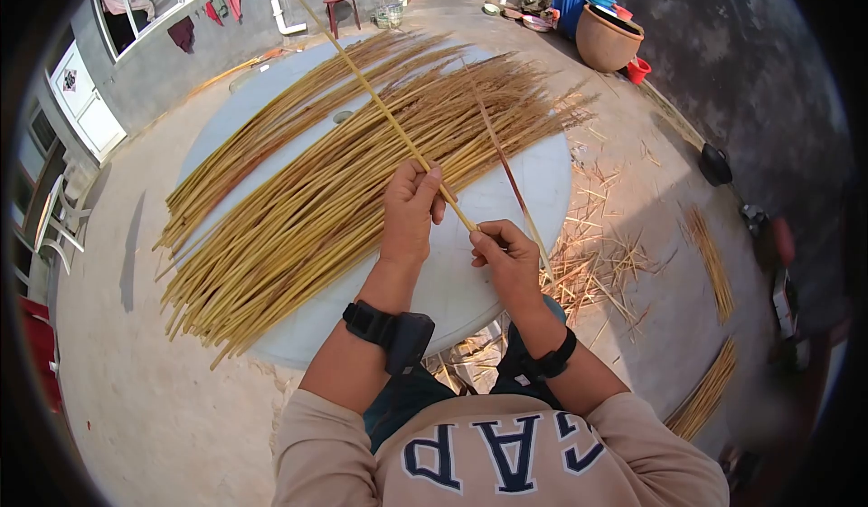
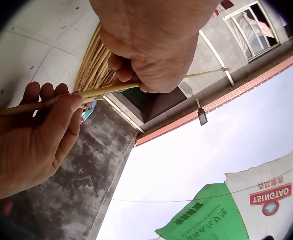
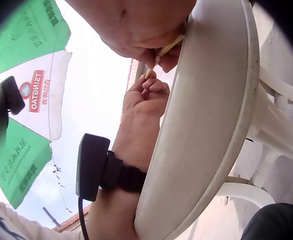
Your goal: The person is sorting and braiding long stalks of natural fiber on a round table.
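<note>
A long yellow stalk [image 1: 369,87] runs slantwise over the table from upper left down to both hands. My left hand [image 1: 411,211] grips it partway along, thumb on top. Close to its lower end, my right hand [image 1: 510,259] pinches it between thumb and fingers. In the left wrist view the stalk [image 2: 109,90] passes through both hands, which are a short way apart. Beneath them, a big pile of stalks [image 1: 289,209] with feathery heads lies across the round white table [image 1: 452,286]. A single reddish-brown stalk [image 1: 512,178] lies right of the pile.
A narrower row of stalks [image 1: 262,132] lies at the table's far left. Cut scraps [image 1: 592,254] litter the ground at right, with two small bundles [image 1: 710,263] beyond. A large clay pot [image 1: 608,39] stands at the back right by the dark wall.
</note>
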Demonstrator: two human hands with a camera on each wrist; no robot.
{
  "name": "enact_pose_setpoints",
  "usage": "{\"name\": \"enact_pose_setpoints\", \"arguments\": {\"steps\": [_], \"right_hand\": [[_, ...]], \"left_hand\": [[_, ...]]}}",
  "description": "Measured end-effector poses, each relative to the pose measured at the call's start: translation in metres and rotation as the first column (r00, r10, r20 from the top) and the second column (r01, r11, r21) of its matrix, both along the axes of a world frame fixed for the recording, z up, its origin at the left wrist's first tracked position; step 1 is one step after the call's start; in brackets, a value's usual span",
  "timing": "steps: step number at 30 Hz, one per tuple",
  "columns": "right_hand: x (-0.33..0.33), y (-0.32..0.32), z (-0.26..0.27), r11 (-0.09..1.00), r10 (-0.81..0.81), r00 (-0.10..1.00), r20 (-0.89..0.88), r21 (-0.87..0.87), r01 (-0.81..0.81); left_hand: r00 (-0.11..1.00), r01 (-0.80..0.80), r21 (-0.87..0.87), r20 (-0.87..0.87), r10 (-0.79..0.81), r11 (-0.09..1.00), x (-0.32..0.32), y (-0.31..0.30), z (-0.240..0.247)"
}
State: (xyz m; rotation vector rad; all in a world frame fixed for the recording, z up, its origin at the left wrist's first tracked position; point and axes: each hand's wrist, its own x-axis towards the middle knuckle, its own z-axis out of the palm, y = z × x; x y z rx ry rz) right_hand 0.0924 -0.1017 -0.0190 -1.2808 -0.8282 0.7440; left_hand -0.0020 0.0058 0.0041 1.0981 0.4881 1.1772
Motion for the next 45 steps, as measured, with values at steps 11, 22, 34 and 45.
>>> {"name": "enact_pose_setpoints", "arguments": {"steps": [11,22,34,45], "right_hand": [[0.005,-0.001,-0.009,0.967,-0.134,0.988,-0.072,0.209,0.146],[0.096,-0.006,0.0,0.874,-0.455,0.484,0.747,0.271,0.403],[0.111,-0.018,-0.018,0.84,-0.363,0.625,0.692,-0.048,0.541],[0.036,-0.008,0.007,0.988,0.153,0.875,0.459,-0.076,-0.133]], "left_hand": [[0.997,-0.074,-0.015,0.025,0.075,0.997,0.005,0.0,-0.002],[0.984,-0.146,-0.087,0.093,0.154,0.985,-0.004,0.014,-0.003],[0.983,-0.104,-0.068,0.143,0.113,0.992,-0.006,0.019,-0.008],[0.984,-0.068,0.024,0.167,0.063,0.997,-0.004,0.015,-0.004]]}}
